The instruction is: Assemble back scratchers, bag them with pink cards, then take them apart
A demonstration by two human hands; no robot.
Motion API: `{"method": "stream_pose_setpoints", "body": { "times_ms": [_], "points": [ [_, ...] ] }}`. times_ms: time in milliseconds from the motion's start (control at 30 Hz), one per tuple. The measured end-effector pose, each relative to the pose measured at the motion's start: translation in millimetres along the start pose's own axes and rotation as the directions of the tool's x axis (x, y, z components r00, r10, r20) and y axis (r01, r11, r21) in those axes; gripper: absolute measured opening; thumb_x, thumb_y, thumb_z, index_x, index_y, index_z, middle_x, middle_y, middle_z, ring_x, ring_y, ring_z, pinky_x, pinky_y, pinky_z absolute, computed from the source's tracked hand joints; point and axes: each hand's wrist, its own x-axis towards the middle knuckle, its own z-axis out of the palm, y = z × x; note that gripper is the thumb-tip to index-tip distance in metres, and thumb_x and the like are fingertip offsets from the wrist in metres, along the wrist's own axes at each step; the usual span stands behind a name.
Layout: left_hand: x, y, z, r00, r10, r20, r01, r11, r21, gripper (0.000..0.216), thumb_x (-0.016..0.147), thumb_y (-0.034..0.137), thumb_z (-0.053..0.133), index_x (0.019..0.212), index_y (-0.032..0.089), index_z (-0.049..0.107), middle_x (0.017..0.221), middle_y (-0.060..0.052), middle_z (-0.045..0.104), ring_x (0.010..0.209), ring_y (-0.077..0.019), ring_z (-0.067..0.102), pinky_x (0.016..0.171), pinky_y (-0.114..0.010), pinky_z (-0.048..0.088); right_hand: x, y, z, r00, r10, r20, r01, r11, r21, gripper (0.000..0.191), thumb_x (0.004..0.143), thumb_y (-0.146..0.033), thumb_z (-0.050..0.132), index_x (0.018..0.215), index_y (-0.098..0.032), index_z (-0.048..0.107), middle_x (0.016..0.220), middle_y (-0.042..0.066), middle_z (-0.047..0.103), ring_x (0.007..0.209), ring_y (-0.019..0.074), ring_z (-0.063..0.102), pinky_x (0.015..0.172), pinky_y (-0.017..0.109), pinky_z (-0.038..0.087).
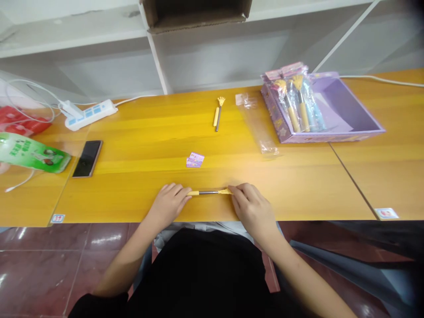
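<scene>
A back scratcher [208,192] with a yellow handle, a metal rod and a yellow hand-shaped head lies level between my two hands, just above or on the table near its front edge. My left hand [170,202] is closed round the handle end. At the other end, the fingers of my right hand [251,205] pinch the yellow head and partly hide it. Farther back on the table lies another hand-headed back scratcher [219,115], its metal rod alongside a yellow handle piece [216,117]. Small purple printed cards [195,160] lie between it and my hands.
A purple box [351,132] at the right holds bagged back scratchers [300,104]. Beside it lies a clear plastic sleeve [256,123]. To the left are a phone [88,159], a green-and-white pack [33,152] and a power strip [91,115]. A cardboard box [198,22] sits on the shelf behind.
</scene>
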Motion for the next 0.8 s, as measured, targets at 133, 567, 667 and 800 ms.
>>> {"method": "stream_pose_setpoints", "body": {
  "times_ms": [133, 567, 667, 800],
  "points": [
    [1, 13, -13, 0.997, -0.031, 0.071, 0.020, 0.988, 0.155, 0.017, 0.112, 0.028, 0.057, 0.119, 0.018, 0.068, 0.096, -0.008, 0.072, 0.090, -0.0267, 0.062, 0.079, -0.041, 0.047, 0, 2, 2, 1.000, -0.031, -0.002, 0.031, 0.996, 0.086, 0.030, 0.110, -0.014, 0.052, 0.136, -0.019, 0.065, 0.105, 0.010, 0.070, 0.096, 0.0228, 0.066, 0.084, 0.036, 0.053],
    [4, 19, -11, 0.990, 0.122, 0.076, -0.123, 0.992, 0.004, 0.051, 0.106, 0.006, 0.047, 0.153, 0.022, 0.057, 0.110, -0.008, 0.070, 0.094, -0.0233, 0.065, 0.080, -0.035, 0.056, 4, 8, -3, 0.989, -0.137, 0.062, 0.131, 0.987, 0.090, 0.027, 0.110, -0.017, 0.054, 0.135, -0.015, 0.065, 0.115, 0.014, 0.072, 0.104, 0.0275, 0.065, 0.091, 0.041, 0.052],
    [5, 20, -8, 0.990, 0.126, 0.070, -0.126, 0.992, -0.007, 0.049, 0.107, 0.008, 0.045, 0.151, 0.023, 0.061, 0.110, -0.009, 0.070, 0.093, -0.0231, 0.064, 0.081, -0.035, 0.056, 8, -1, -2, 0.975, -0.215, 0.065, 0.204, 0.969, 0.141, 0.030, 0.109, -0.015, 0.056, 0.137, -0.018, 0.067, 0.116, 0.013, 0.073, 0.106, 0.0276, 0.063, 0.096, 0.043, 0.051],
    [2, 14, -8, 0.989, 0.132, 0.065, -0.131, 0.991, -0.008, 0.052, 0.109, 0.009, 0.043, 0.154, 0.026, 0.060, 0.109, -0.007, 0.070, 0.093, -0.0219, 0.066, 0.082, -0.034, 0.056, 9, -2, -4, 0.964, -0.263, 0.028, 0.256, 0.956, 0.141, 0.031, 0.108, -0.010, 0.055, 0.134, -0.017, 0.070, 0.106, 0.011, 0.075, 0.100, 0.0262, 0.063, 0.095, 0.042, 0.051]
  ]
}}
